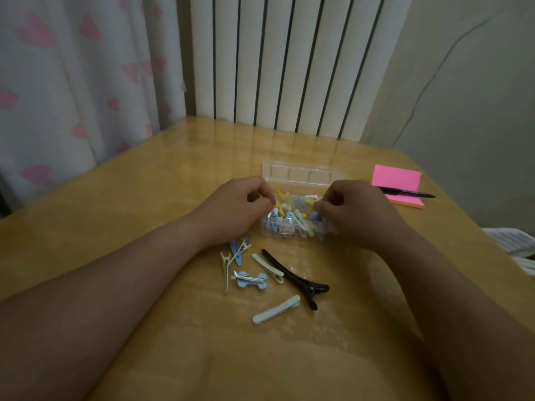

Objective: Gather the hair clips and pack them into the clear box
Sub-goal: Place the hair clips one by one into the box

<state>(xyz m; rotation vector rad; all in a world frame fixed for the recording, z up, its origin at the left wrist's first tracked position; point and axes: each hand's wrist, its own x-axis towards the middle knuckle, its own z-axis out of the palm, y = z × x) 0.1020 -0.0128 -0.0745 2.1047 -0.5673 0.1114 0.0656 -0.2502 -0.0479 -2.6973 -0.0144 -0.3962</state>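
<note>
At the upper left of my feed hangs a white curtain (72, 82) with pink hearts; beside it, top centre, a white radiator (289, 59) stands behind a tan wooden table (139, 204) that fills the lower frame.

The left hand (240, 209), reaching in from the lower left, sits just left of centre with knuckles up; its fingers are curled, tips together at the left end of the box; I cannot tell whether they pinch a clip or the box wall.

Below that hand, loose clips (250, 279) lie scattered on the table: thin white and blue ones nearest the wrist; a blue bow-shaped one; a cream one; then a long black clip (295, 279) lying aslant; a pale scalloped one lowest of all. All of these are outside the box, on the side nearer the camera.

The box (298, 231), clear plastic, sits at centre between the two hands and holds a jumble of yellow, blue and pale clips; its lid (301, 173) stands open at the far side.

The right hand (356, 215) is at the box's right end, fingers curled inward over the rim, tips close together; what they grip I cannot make out.

At the right, pink notes (396, 179) lie apart from the box; a black pen (408, 193) rests across them near their front edge.
</note>
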